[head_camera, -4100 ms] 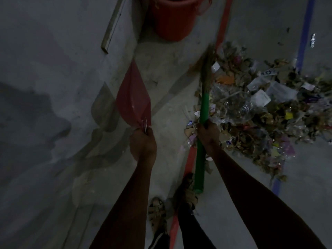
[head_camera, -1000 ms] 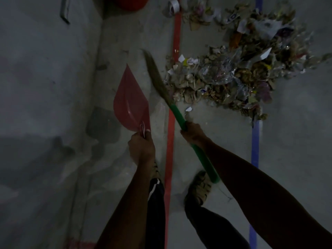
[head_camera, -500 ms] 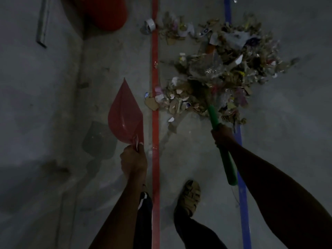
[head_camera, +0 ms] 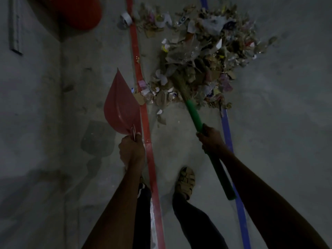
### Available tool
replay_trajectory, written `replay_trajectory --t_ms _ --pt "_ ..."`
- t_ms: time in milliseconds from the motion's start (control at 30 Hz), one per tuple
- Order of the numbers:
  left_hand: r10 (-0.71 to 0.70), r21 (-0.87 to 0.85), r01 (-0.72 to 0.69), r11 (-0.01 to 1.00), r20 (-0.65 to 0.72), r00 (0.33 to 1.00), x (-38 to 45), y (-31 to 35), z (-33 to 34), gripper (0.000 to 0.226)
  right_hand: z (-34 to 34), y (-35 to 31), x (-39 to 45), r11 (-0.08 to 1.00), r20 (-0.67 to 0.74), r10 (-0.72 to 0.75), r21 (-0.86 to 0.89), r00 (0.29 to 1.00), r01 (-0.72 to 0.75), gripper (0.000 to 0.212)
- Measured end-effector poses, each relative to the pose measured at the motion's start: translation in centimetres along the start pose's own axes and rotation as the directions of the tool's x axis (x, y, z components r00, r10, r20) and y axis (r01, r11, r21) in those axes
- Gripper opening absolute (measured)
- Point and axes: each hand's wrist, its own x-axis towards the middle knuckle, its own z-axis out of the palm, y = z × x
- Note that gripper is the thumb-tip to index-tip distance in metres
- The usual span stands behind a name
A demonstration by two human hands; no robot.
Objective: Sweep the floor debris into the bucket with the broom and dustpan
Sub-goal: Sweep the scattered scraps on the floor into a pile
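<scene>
My left hand (head_camera: 132, 151) grips the handle of a red dustpan (head_camera: 121, 106), held up off the floor with its blade pointing away from me. The green handle of a broom (head_camera: 195, 117) sits in the grip of my right hand (head_camera: 211, 139). Its straw bristles (head_camera: 180, 85) lie in the near edge of a large pile of paper, cardboard and plastic debris (head_camera: 201, 56) on the concrete floor. A red bucket (head_camera: 79, 11) stands at the top left by the wall, only partly in view.
A red tape line (head_camera: 145, 123) and a blue tape line (head_camera: 228, 133) run along the floor. The wall (head_camera: 27, 105) rises on the left. A tape roll (head_camera: 125, 17) lies near the bucket. My sandalled foot (head_camera: 185, 182) stands between the lines.
The broom head has swung left across the near edge of the pile. The view has come closer to the debris. The dustpan stays raised in my left hand.
</scene>
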Motion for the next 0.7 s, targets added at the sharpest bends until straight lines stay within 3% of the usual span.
replay_trajectory --t_ms 167,367,600,700 --pt "-0.027 -0.012 0.026 1.000 -0.008 1.000 -1.7 -1.1 -1.2 0.041 3.4 0.3 -3.4 0.996 0.005 -0.028 0.080 1.000 0.027 0.064" --pt "-0.085 -0.047 0.083 0.995 -0.037 0.996 -3.1 -2.7 -2.4 0.042 6.3 -1.4 -4.4 0.984 0.074 -0.178 0.010 0.981 0.178 0.051" --pt "-0.117 -0.129 0.109 0.986 -0.052 0.992 -3.5 -5.6 -2.3 0.040 10.5 -4.2 -1.6 0.926 0.209 -0.252 -0.233 0.945 0.298 0.047" --pt "-0.147 -0.134 0.138 0.981 -0.056 0.988 -3.9 -7.0 -2.4 0.039 12.3 -3.7 -0.6 0.897 0.261 -0.207 -0.335 0.943 0.290 0.040"
